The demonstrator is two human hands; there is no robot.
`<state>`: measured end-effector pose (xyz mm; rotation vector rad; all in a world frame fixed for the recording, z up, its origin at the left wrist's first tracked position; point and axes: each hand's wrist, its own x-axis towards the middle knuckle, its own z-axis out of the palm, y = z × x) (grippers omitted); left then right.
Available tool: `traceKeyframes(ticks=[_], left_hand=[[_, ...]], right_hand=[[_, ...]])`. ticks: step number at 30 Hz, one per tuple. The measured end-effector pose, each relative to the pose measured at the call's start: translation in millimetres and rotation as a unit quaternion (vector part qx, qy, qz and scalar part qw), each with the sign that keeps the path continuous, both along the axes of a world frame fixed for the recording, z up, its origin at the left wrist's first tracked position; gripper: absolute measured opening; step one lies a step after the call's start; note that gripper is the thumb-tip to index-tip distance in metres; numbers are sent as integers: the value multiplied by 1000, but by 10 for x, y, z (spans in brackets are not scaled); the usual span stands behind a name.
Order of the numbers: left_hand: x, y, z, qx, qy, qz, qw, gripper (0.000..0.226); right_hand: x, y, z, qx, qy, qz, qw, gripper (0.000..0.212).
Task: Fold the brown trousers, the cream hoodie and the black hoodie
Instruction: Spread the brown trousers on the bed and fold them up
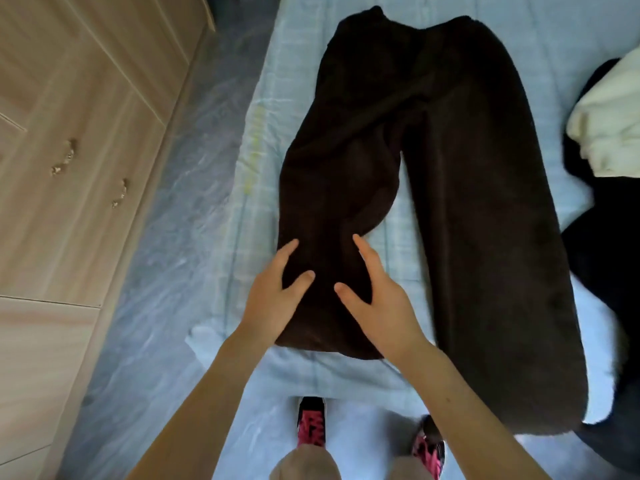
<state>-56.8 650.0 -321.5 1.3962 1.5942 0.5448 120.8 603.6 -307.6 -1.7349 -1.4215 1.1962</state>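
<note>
The dark brown trousers (426, 140) lie spread on the bed, waistband at the far end, both legs running toward me. The left leg is shorter and bunched near its hem. My left hand (273, 299) and my right hand (377, 299) both rest flat on that leg's lower end, fingers straight and spread, thumbs pointing inward. The right leg reaches the bed's near edge. At the right edge the cream hoodie (609, 123) lies in a heap on top of the black hoodie (602, 258).
The bed (568, 36) has a pale blue checked cover. A light wooden wardrobe (69, 150) with small metal handles stands on the left, with a strip of floor between it and the bed. My feet in pink-and-black shoes (311, 424) stand at the bed's near edge.
</note>
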Motion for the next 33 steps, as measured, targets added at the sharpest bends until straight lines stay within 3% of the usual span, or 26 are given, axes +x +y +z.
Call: traceKeyframes(ticks=[3, 7, 12, 15, 17, 21, 23, 27, 33], left_hand=[[-120, -144, -40, -13, -110, -8, 994, 61], [-302, -321, 114, -14, -171, -57, 983, 74], [-353, -573, 355, -56, -269, -45, 960, 61], [-293, -798, 368, -61, -225, -26, 972, 53], [-278, -963, 334, -77, -222, -35, 971, 61], [-311, -1280, 266, -87, -209, -42, 973, 70], [-319, -1368, 317, -67, -181, -48, 980, 65], [-333, -1429, 425, -27, -129, -37, 991, 55], [-329, -1866, 205, -86, -156, -27, 984, 74]], right_hand=[[15, -88, -101, 22, -34, -42, 998, 72], [96, -218, 36, 29, 50, -121, 991, 66], [258, -483, 401, -108, 202, -207, 951, 49], [276, -651, 444, -139, 242, -192, 941, 47], [233, -806, 381, -107, 236, -169, 951, 61], [114, -1204, 161, -43, 106, -24, 993, 89], [119, -1343, 116, -46, 68, -3, 997, 83], [270, -1421, 150, -85, 99, -47, 990, 55], [243, -1773, 11, -112, 147, -66, 981, 68]])
